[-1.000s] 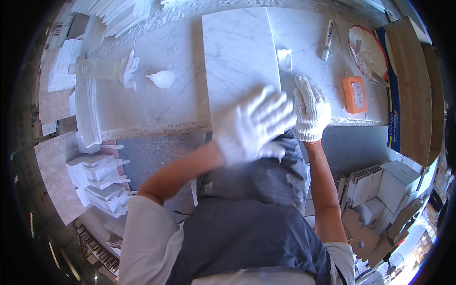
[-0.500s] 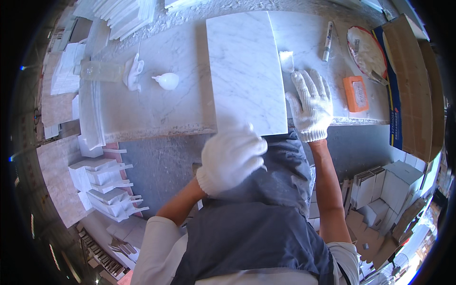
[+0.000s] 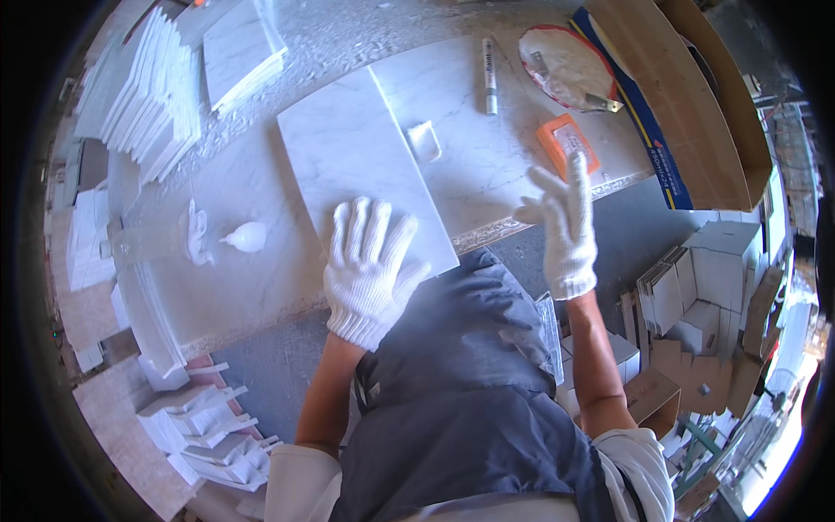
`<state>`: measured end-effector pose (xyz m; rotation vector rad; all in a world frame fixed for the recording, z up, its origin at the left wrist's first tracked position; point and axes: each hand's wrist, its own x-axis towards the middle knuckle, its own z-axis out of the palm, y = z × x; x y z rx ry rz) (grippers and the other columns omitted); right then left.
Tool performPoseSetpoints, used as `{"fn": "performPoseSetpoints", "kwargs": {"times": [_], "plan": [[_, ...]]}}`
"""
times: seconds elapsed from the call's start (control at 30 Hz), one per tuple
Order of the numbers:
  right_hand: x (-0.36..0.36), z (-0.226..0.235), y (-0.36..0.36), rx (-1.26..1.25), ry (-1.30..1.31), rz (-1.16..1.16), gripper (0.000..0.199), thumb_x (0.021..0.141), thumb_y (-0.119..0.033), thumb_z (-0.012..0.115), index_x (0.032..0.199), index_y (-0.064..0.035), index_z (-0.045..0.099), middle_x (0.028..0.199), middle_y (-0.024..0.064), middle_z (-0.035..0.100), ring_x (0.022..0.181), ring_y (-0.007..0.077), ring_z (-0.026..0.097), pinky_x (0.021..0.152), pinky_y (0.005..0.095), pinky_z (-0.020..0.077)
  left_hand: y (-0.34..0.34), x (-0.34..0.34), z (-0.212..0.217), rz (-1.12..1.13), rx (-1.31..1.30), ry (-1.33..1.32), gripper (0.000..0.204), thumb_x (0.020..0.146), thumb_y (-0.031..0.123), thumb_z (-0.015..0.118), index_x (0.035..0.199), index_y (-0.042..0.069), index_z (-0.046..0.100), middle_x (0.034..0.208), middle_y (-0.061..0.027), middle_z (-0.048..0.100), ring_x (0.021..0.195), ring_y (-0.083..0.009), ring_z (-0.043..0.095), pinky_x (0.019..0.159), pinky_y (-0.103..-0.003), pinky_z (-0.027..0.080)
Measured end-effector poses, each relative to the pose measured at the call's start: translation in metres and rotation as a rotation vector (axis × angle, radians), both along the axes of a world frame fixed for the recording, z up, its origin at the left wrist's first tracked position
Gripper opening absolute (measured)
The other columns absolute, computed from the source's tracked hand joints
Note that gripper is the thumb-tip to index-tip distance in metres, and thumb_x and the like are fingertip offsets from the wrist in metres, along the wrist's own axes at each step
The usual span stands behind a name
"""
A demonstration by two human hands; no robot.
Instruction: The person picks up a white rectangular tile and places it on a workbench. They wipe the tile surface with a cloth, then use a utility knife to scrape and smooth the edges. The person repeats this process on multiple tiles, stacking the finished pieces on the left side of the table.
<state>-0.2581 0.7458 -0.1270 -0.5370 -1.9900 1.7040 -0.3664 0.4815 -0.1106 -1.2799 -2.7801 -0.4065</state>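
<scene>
My left hand (image 3: 370,261) lies flat and spread, fingers wide, on the near end of the white marble tile (image 3: 365,174), pressing on it rather than gripping it; nothing is closed in that hand. The tile rests flat on the marble tabletop (image 3: 252,287), its near corner just reaching the front edge by my grey apron (image 3: 470,383). My right hand (image 3: 564,222) is up in the air off to the right, fingers open and empty, its fingertips showing in front of the orange block (image 3: 567,143) without, as far as I can tell, touching it. I judge the tile to be laid down and steadied, so the placing part looks done; whatever is to be worked on its face looks not yet begun, since neither hand has a tool. The white marker pen (image 3: 490,76) lies untouched beyond the tile, next to a small pale rounded piece (image 3: 424,141) just beside the tile's right edge. The dish of white paste (image 3: 565,65) with its putty knife (image 3: 600,103) sits further right, also untouched. More tiles wait stacked (image 3: 152,91) at the far left, and a white blob (image 3: 246,236) lies on the tabletop left of the tile, so I judge plenty remains.
</scene>
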Motion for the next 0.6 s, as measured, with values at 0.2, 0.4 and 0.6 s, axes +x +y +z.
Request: {"fn": "performPoseSetpoints", "kwargs": {"times": [0.2,0.4,0.6], "plan": [[-0.006,0.032,0.074,0.104,0.069,-0.351,0.051,0.105,-0.022,0.068,0.149,-0.0022,0.052,0.137,0.0179,0.068,0.101,0.0231,0.076,0.088,0.0369,0.065,-0.001,0.002,0.0,0.016,-0.043,0.065,0.059,0.088,0.047,0.074,0.138,0.016,0.069,0.148,-0.0186,0.057,0.143,-0.0458,0.047,0.123,-0.06,0.032],[-0.041,0.051,0.13,0.553,-0.358,-0.405,0.054,0.099,-0.03,0.074,0.147,-0.0086,0.059,0.126,0.0168,0.073,0.103,0.0241,0.074,0.09,0.0343,0.0597,0.004,0.004,0.004,0.015,-0.055,0.086,0.059,0.091,0.046,0.07,0.14,0.013,0.067,0.146,-0.0205,0.058,0.142,-0.0459,0.048,0.124,-0.059,0.032],[-0.074,0.043,0.168,0.681,-0.534,-0.199,0.038,0.103,-0.027,0.066,0.135,-0.0068,0.069,0.122,0.0178,0.075,0.108,0.0299,0.073,0.093,0.0369,0.058,0.006,0.007,0.003,0.02,-0.025,0.072,0.059,0.089,0.04,0.071,0.139,0.009,0.065,0.146,-0.022,0.057,0.143,-0.0464,0.047,0.125,-0.061,0.03]]}}
